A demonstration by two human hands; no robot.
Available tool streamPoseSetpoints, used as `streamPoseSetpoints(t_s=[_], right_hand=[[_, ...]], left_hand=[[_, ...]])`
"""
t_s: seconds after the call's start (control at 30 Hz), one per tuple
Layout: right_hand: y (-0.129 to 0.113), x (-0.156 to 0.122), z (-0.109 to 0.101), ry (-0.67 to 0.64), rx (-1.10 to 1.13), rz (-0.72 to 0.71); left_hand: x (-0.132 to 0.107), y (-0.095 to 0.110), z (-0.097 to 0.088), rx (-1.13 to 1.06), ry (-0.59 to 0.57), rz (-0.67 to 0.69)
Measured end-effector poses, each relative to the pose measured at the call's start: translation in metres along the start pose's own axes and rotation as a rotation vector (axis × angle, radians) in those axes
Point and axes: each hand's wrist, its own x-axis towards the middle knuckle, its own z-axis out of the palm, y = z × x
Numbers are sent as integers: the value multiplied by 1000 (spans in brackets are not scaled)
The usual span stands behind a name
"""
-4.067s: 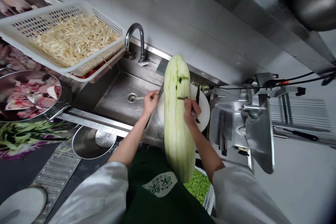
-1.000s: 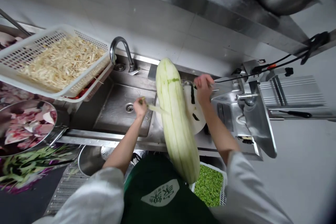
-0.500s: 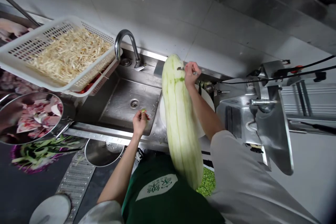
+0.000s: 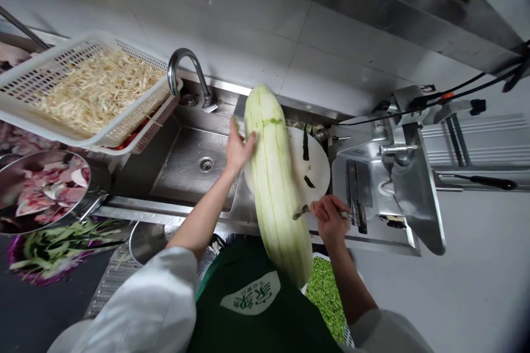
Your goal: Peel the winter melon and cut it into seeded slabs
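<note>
Your left hand is spread against the pale gourd; your right hand closes round a peeler. The gourd crosses the round board, overhanging the desk's near edge. Likely heavy, firm, slick: cradle both ends.

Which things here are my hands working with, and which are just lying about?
In use: long pale-green gourd, left hand at its side; slim grey metal tool, in the right hand; round white board, under the gourd.

Lying about, apparently: white plastic basket of pale shreds; round steel pot of raw meat; silver metal machine.
</note>
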Motion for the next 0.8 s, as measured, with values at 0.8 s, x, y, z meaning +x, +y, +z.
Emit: streamPoseSetpoints(t_s=[0.8], right_hand=[[-3, 193, 43, 102, 232, -243]], left_hand=[[73, 79, 58, 611, -207, -108]])
